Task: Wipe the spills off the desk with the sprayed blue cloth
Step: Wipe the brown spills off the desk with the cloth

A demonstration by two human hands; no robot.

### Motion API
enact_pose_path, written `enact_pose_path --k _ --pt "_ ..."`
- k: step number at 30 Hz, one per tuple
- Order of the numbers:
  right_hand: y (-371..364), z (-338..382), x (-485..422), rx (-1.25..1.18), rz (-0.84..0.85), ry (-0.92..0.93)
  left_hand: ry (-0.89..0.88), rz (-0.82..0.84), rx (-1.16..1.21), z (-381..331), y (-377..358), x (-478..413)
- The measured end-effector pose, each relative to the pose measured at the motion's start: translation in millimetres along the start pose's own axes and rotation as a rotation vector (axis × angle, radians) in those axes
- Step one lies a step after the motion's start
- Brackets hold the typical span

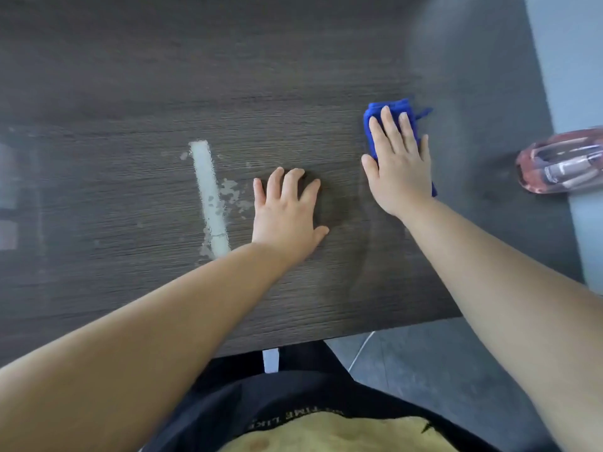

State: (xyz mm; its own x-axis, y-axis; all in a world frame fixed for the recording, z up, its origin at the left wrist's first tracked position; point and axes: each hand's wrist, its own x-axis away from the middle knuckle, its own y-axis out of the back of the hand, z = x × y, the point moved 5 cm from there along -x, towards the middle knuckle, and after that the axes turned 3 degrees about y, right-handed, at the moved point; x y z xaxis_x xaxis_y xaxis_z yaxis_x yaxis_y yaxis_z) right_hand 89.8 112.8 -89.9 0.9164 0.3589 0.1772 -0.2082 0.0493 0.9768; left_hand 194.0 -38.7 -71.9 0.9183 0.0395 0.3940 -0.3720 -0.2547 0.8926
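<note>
Overhead, the head camera looked down on a dark wood-grain desk. The right hand lay palm down on the blue cloth, its fingers straight and slightly spread, pressing the folded cloth flat against the desk toward the right side. Cloth edges showed beyond the fingertips and under the heel of the hand. The left hand rested on the bare desk just left of the right one, holding nothing, its fingers loosely arched with the tips touching the surface. A long pale spill streak with flaky patches beside it lay just left of the left hand, apart from the cloth. A pinkish spray bottle, blurred, was at the desk's right edge, near the cloth but not touching it.
</note>
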Motion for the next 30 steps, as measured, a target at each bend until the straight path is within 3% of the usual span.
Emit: enact_pose_path --k 9,17,23,28,30 --pt "-30.2 4.7 136.0 0.018 -0.013 0.1 -0.087 -0.036 0.035 -37.7 -26.0 32.6" --pt "-28.1 -8.0 202.2 -0.085 -0.01 0.242 -0.193 -0.056 0.138 -70.9 -36.4 57.6" --pt "-33.2 -21.5 226.5 -0.096 -0.102 0.255 -0.357 -0.027 -0.029 -91.8 -35.5 59.6" --pt "-20.5 -19.0 243.7 -0.29 -0.157 0.266 -0.478 0.066 -0.2 -98.6 -42.2 72.7" --pt "3.6 -22.9 243.3 -0.576 -0.131 0.071 -0.493 0.095 -0.08 -98.0 -41.1 79.4"
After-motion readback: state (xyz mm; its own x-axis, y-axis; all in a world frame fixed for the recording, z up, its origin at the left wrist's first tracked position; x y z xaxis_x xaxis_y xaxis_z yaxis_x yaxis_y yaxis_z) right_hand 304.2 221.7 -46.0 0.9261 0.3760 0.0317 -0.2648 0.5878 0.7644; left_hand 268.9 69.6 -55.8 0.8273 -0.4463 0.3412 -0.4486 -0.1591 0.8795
